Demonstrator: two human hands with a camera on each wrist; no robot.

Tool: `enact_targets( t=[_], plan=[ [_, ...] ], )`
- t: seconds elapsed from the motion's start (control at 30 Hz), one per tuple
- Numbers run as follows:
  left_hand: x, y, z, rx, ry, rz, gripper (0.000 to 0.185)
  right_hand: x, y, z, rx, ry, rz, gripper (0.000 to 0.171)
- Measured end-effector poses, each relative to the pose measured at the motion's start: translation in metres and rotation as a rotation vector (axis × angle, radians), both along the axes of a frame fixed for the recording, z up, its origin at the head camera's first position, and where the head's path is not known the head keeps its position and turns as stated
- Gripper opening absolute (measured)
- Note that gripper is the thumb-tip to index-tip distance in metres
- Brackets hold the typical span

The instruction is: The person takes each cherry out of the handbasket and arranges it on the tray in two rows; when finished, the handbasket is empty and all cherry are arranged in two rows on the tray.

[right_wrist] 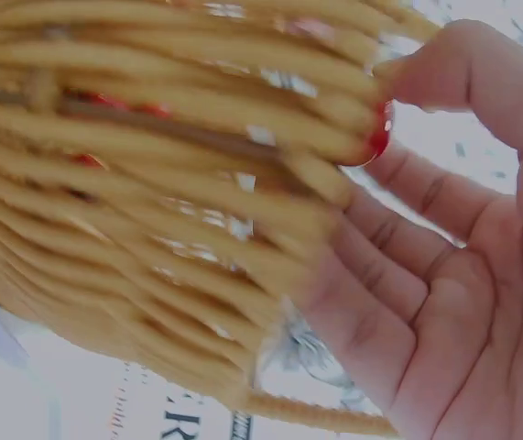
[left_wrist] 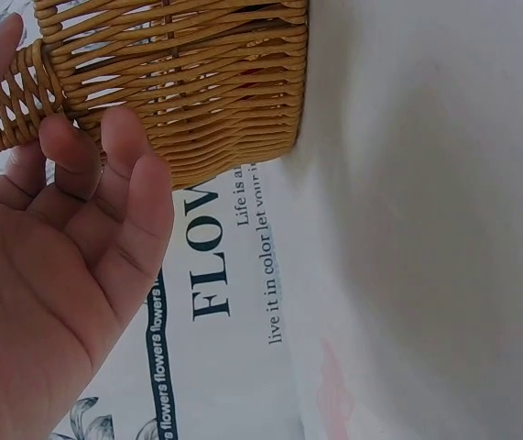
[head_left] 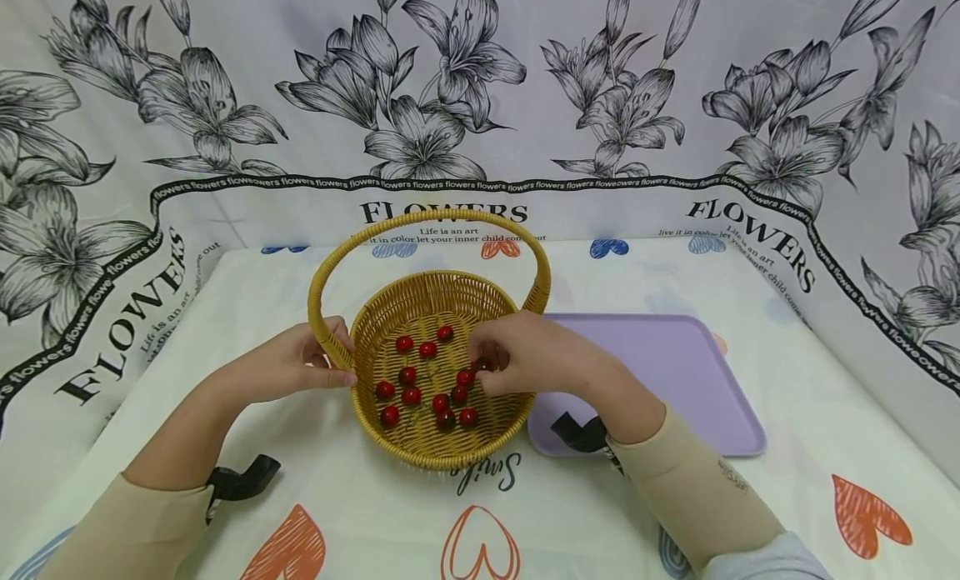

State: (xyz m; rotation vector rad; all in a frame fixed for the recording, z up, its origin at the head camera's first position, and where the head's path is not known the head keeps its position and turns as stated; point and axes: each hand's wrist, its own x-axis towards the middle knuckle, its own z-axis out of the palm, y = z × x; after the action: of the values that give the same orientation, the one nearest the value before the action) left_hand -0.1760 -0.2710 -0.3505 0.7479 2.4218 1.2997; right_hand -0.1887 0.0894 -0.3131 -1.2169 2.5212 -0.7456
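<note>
Tray (head_left: 675, 372) beside basket (head_left: 420, 309) — left hand (head_left: 296, 363) gripping handle, right hand (head_left: 517, 355) pinching berry (head_left: 483, 365)

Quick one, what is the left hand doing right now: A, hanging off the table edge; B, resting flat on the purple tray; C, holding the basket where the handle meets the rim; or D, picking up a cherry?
C: the left hand grips the wicker basket at the base of its handle, while the right hand reaches among the cherries inside.
</note>
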Motion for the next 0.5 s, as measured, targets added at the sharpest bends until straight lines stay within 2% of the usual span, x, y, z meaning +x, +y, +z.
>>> enact_targets(
  t=[0.23,0.5],
  plan=[
    [0.001,0.002,0.001,0.009,0.009,-0.012,0.025,-0.001,0.03,0.025,-0.16,-0.09,0.039,0.016],
    [0.002,0.002,0.003,0.002,-0.001,-0.001,0.025,-0.004,0.07,0.046,-0.197,-0.201,-0.096,0.019]
  ],
)
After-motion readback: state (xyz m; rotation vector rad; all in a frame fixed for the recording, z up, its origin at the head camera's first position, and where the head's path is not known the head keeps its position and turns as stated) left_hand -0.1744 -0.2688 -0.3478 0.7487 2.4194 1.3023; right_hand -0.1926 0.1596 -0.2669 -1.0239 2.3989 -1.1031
